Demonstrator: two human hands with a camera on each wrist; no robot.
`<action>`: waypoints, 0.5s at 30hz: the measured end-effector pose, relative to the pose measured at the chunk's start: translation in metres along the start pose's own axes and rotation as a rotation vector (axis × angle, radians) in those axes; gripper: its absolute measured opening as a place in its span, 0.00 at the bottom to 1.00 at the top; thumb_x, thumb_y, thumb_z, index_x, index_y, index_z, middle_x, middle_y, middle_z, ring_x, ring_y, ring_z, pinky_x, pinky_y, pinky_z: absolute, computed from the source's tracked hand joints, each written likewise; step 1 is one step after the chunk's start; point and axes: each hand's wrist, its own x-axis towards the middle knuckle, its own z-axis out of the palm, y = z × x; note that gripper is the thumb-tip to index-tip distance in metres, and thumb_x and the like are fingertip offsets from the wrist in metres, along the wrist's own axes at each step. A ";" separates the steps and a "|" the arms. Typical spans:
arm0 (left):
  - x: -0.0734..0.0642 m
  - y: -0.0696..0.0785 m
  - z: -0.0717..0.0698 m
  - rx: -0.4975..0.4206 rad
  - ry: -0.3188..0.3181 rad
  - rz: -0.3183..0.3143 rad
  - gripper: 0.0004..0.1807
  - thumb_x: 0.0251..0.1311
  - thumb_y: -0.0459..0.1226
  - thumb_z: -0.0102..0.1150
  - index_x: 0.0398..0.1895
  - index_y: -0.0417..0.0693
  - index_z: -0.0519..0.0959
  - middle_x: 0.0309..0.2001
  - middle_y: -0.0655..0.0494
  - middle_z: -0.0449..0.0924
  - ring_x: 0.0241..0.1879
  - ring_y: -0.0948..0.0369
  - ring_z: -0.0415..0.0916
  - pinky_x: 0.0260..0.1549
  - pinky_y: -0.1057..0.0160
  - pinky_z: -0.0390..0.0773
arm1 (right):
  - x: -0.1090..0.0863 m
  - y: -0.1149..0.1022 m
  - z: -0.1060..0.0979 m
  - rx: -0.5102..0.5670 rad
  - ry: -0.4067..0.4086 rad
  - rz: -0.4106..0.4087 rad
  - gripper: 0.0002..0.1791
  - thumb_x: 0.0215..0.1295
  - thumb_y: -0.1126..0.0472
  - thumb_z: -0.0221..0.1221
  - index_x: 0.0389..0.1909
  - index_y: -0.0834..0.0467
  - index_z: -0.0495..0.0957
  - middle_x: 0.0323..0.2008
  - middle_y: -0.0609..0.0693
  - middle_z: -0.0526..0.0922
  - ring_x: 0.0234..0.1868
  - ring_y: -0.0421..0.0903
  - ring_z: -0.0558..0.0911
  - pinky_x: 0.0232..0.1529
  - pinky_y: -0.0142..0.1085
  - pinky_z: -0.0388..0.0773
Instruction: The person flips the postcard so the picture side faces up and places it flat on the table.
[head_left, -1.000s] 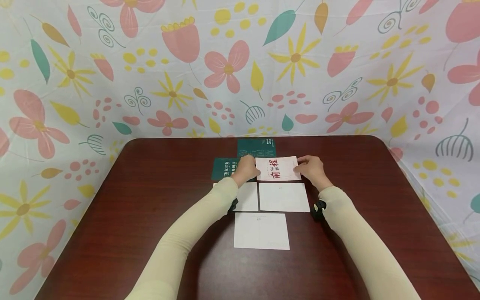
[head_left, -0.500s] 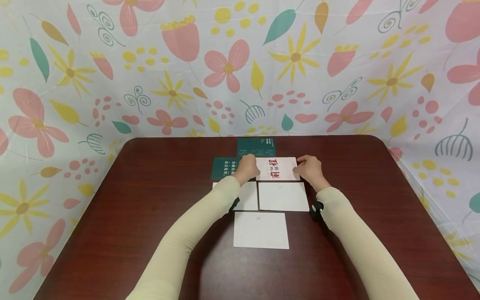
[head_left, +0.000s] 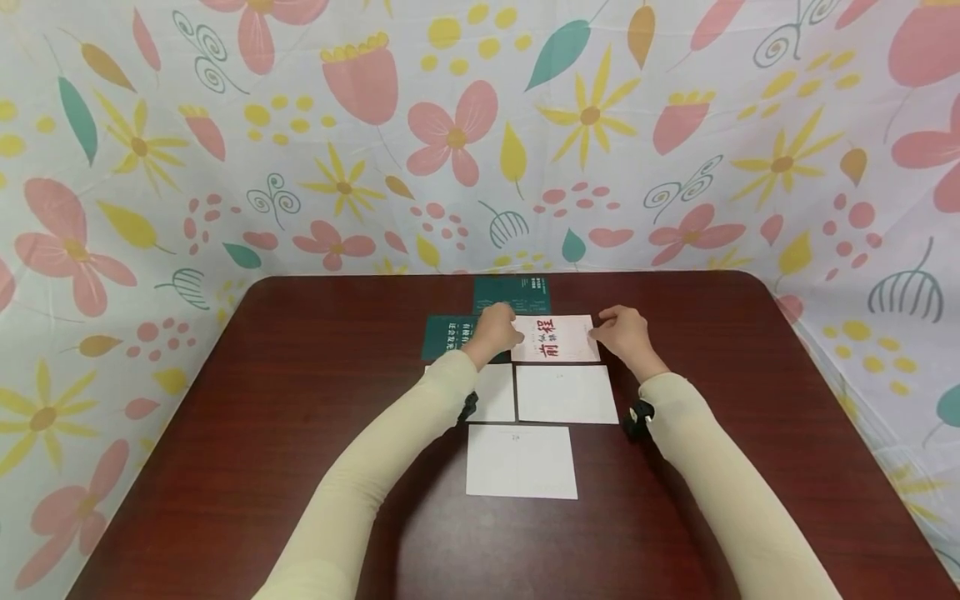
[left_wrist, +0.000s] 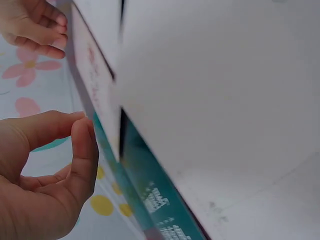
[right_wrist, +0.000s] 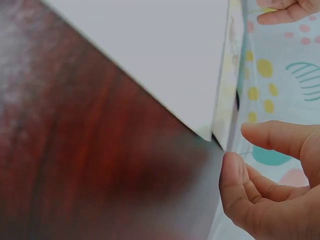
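A pale postcard (head_left: 572,339) with red Chinese characters lies in a row of cards at the middle of the table. My left hand (head_left: 494,334) hovers at its left edge, over a dark green card (head_left: 444,337). In the left wrist view, the thumb and forefinger tips come close together beside the cards, nothing visible between them. My right hand (head_left: 626,338) is at the right edge of the red-lettered postcard. The right wrist view shows its thumb and forefinger apart with a gap between them. Below lie two white cards, the right one (head_left: 567,395) fully visible and the left one (head_left: 495,393) partly behind my left arm.
Another dark green card (head_left: 512,293) lies at the table's far edge. A single white card (head_left: 522,462) is nearest me. The dark red-brown wooden table (head_left: 300,375) ends at a floral cloth (head_left: 457,142) hanging behind it.
The red-lettered postcard has shifted very slightly and lies level with its neighbour. My hands have eased off its edges, the right one moving a little outward. The other cards stay put.
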 end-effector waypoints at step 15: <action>-0.028 -0.011 -0.035 -0.180 0.074 0.011 0.14 0.68 0.38 0.55 0.50 0.39 0.78 0.45 0.45 0.79 0.43 0.52 0.78 0.41 0.57 0.80 | -0.024 -0.026 -0.005 0.137 -0.003 -0.059 0.21 0.68 0.62 0.56 0.58 0.69 0.73 0.45 0.65 0.78 0.43 0.58 0.79 0.39 0.42 0.77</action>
